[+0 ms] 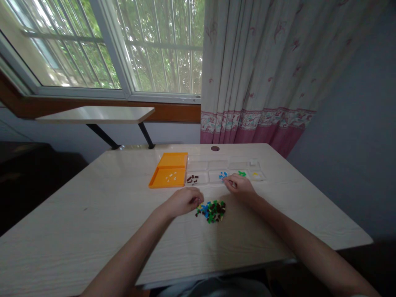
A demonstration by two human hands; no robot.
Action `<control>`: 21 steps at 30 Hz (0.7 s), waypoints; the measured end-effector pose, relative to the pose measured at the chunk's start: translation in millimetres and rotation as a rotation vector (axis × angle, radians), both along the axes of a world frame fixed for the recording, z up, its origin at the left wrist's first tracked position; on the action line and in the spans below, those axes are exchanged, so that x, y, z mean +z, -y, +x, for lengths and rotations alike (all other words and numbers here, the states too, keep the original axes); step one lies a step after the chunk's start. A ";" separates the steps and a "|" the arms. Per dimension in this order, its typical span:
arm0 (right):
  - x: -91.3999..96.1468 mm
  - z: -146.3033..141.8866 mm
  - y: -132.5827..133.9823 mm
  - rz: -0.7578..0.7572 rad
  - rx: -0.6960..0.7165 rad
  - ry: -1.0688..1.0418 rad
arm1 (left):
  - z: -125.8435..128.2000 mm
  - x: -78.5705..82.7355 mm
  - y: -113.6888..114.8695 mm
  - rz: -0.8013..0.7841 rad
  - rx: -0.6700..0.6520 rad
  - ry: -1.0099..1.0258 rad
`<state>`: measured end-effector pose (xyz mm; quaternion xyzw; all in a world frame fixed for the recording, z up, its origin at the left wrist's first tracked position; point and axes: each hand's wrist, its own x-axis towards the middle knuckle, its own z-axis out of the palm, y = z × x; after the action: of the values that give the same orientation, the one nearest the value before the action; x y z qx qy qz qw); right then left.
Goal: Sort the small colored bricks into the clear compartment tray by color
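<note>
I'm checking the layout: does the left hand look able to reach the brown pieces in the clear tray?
Probably yes: the left hand lies just short of the brown pieces, only bare table between, and their compartment is uncovered.

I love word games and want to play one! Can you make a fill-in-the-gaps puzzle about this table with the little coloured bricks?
1. The flat lid on the table is coloured ____.
2. The tiny bits lying on that lid are ____.
3. The little bricks just right of the lid are ____.
4. The left hand rests beside the mixed pile, while the right hand reaches to the clear ____.

Missing words: orange, white, brown, tray.
</note>
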<state>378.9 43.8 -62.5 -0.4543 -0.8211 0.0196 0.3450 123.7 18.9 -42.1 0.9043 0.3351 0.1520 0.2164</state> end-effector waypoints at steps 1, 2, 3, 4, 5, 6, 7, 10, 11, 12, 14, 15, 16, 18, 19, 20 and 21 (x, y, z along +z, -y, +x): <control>-0.8 -2.0 2.0 0.001 0.032 0.008 | -0.3 0.2 0.2 0.004 0.003 -0.003; -1.9 -4.0 3.7 0.005 0.067 0.016 | -0.7 0.3 0.4 0.010 0.005 -0.004; -3.1 -5.8 5.2 0.011 0.103 0.024 | -1.1 0.4 0.6 0.019 0.005 -0.006; -4.4 -7.4 6.6 0.018 0.138 0.030 | -1.5 0.6 0.7 0.027 -0.001 -0.007; -5.6 -8.6 7.8 0.024 0.171 0.035 | -1.9 0.8 0.8 0.032 -0.012 -0.011; -6.6 -9.6 8.8 0.025 0.199 0.042 | -2.2 1.0 0.9 0.034 -0.027 -0.016; -7.4 -10.1 9.8 0.023 0.216 0.049 | -2.5 1.1 0.8 0.033 -0.042 -0.024; -8.1 -10.4 12.0 0.005 0.231 0.069 | -2.7 0.8 0.6 0.039 -0.033 -0.045; -7.9 -10.3 12.4 0.000 0.232 0.072 | -2.6 0.5 0.5 0.048 -0.017 -0.051; -7.7 -10.1 12.7 -0.002 0.235 0.072 | -2.5 0.2 0.5 0.057 -0.002 -0.056; -7.1 -10.1 12.9 -0.008 0.242 0.073 | -2.1 0.1 0.8 0.074 0.019 -0.065; -6.8 -10.2 12.9 -0.010 0.240 0.073 | -1.9 0.4 1.0 0.079 0.024 -0.066; -6.5 -10.4 12.9 -0.013 0.238 0.075 | -1.8 0.9 1.4 0.080 0.025 -0.063; -5.7 -11.0 13.2 -0.013 0.234 0.076 | -1.8 2.5 2.0 0.072 0.013 -0.047; -5.2 -11.2 13.5 -0.013 0.233 0.077 | -2.0 3.3 2.3 0.062 0.002 -0.040; -4.7 -11.4 13.8 -0.012 0.234 0.077 | -2.1 3.9 2.4 0.049 -0.012 -0.035; -4.2 -11.6 14.1 -0.012 0.235 0.076 | -2.3 4.3 2.4 0.037 -0.026 -0.032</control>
<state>367.3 29.7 -66.7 -0.3575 -0.8810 0.0472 0.3061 121.5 16.4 -37.8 0.9147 0.3240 0.1409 0.1961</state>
